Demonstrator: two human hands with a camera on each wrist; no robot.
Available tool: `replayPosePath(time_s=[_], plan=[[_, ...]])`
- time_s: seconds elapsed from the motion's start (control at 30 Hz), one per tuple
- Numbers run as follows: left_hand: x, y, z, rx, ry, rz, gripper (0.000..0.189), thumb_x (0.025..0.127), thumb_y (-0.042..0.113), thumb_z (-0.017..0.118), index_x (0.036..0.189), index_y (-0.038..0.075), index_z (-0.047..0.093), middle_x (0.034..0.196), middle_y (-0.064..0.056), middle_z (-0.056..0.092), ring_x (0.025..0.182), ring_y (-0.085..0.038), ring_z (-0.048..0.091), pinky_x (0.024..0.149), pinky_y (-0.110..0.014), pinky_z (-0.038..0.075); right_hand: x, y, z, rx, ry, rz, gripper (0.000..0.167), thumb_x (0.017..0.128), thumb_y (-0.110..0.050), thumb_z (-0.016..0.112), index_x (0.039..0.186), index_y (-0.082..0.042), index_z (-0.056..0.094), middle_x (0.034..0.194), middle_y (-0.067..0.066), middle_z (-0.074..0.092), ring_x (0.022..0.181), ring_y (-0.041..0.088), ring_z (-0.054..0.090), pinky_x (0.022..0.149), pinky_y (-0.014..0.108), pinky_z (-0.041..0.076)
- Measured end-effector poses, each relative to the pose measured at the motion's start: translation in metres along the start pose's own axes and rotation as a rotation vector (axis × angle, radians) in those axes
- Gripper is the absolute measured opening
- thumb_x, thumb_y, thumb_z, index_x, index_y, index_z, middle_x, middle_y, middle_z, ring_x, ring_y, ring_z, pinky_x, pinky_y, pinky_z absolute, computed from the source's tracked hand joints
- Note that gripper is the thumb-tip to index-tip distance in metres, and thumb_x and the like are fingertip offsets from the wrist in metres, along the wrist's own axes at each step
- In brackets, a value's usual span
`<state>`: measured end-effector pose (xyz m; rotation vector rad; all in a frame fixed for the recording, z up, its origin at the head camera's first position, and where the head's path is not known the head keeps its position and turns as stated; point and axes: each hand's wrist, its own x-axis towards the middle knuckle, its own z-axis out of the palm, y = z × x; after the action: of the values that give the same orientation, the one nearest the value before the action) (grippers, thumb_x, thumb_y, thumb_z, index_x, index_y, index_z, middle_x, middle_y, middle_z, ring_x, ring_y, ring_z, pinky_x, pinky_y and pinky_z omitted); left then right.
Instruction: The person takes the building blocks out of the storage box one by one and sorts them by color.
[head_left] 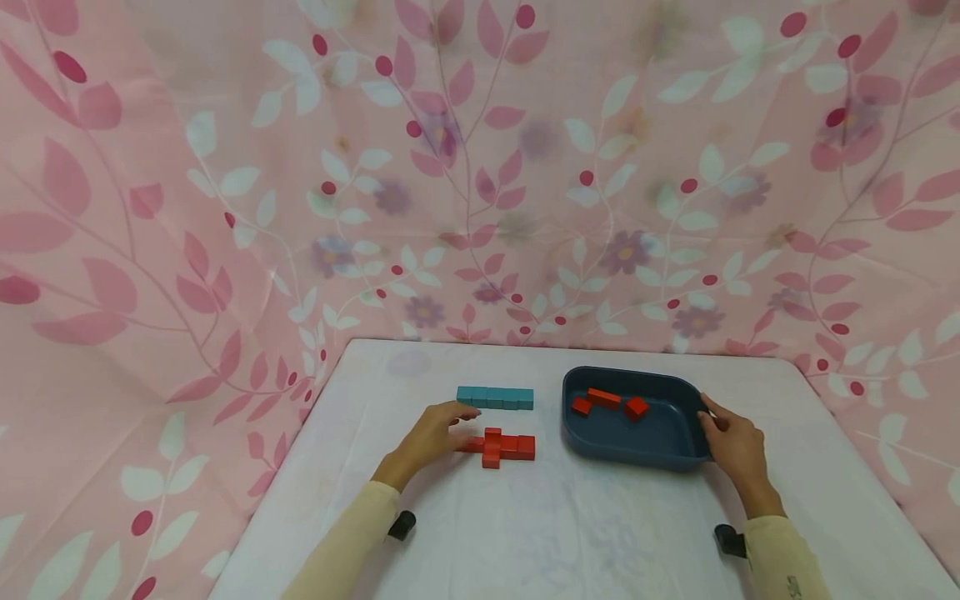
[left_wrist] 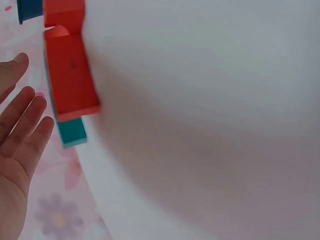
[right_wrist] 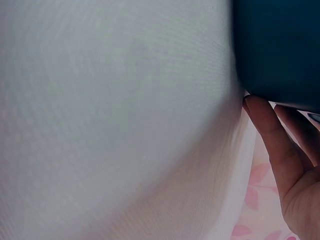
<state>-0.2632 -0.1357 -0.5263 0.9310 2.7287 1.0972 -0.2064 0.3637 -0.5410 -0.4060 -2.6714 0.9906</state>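
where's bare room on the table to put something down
Widest: white tabletop on the near side of the blue tray, between the sleeves. A narrower strip lies between tray and red block cluster. Crowded: around the left hand, cluster and teal row.

Left of the tray (head_left: 633, 454), a block row (head_left: 495, 398) lies behind clustered blocks (head_left: 492, 448).

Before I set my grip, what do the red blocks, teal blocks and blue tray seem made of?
Red blocks: painted wood or possibly plastic, matte; even colour, crisp edges.
Teal blocks: probably the same; similar flat colour and edges.
Blue tray: likely molded plastic, satin; rounded corners, soft sheen.
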Motion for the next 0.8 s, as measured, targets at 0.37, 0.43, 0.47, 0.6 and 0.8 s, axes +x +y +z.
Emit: replayPosePath(time_s=[0.37, 0.43, 0.47, 0.6, 0.8], plan=[[0.058, 0.040, 0.006, 0.081, -0.031, 0.145, 0.047, 0.089, 0.018, 0.073, 0.133, 0.014, 0.060, 0.121, -0.004, 0.065, 0.110, -0.023, 0.061, 0.094, -0.035, 0.051, 0.001, 0.002, 0.001, 0.007, 0.023, 0.006, 0.043, 0.101, -0.027, 0.052, 0.142, -0.014, 0.050, 0.119, 0.030, 0.060, 0.112, 0.047, 0.055, 0.090, 0.060, 0.045], [0.070, 0.049, 0.010, 0.095, -0.044, 0.156, 0.047, 0.090, 0.021, 0.072, 0.135, 0.015, 0.059, 0.121, -0.002, 0.064, 0.110, -0.019, 0.060, 0.093, -0.032, 0.050, 0.002, 0.002, 0.001, 0.007, 0.030, -0.003, 0.042, 0.101, -0.027, 0.053, 0.141, -0.014, 0.051, 0.118, 0.030, 0.061, 0.111, 0.047, 0.056, 0.089, 0.059, 0.046], [0.076, 0.053, 0.012, 0.104, -0.046, 0.164, 0.047, 0.090, 0.021, 0.072, 0.135, 0.016, 0.059, 0.121, 0.000, 0.063, 0.109, -0.018, 0.060, 0.093, -0.031, 0.050, 0.002, 0.003, 0.001, 0.009, 0.034, -0.009, 0.042, 0.101, -0.027, 0.053, 0.141, -0.014, 0.052, 0.117, 0.030, 0.062, 0.111, 0.047, 0.056, 0.088, 0.059, 0.046], [0.097, 0.071, 0.022, 0.137, -0.056, 0.185, 0.046, 0.091, 0.025, 0.071, 0.135, 0.016, 0.059, 0.120, 0.003, 0.063, 0.108, -0.013, 0.058, 0.093, -0.027, 0.049, 0.002, 0.003, 0.001, 0.007, 0.041, -0.020, 0.041, 0.101, -0.027, 0.053, 0.140, -0.014, 0.053, 0.115, 0.030, 0.063, 0.108, 0.046, 0.058, 0.087, 0.059, 0.046], [0.123, 0.093, 0.041, 0.172, -0.105, 0.205, 0.047, 0.091, 0.025, 0.071, 0.135, 0.016, 0.059, 0.121, 0.000, 0.063, 0.107, -0.010, 0.056, 0.094, -0.025, 0.047, 0.003, 0.002, 0.001, 0.010, 0.042, -0.001, 0.041, 0.101, -0.025, 0.054, 0.140, -0.014, 0.053, 0.115, 0.030, 0.063, 0.108, 0.045, 0.059, 0.087, 0.058, 0.047]])
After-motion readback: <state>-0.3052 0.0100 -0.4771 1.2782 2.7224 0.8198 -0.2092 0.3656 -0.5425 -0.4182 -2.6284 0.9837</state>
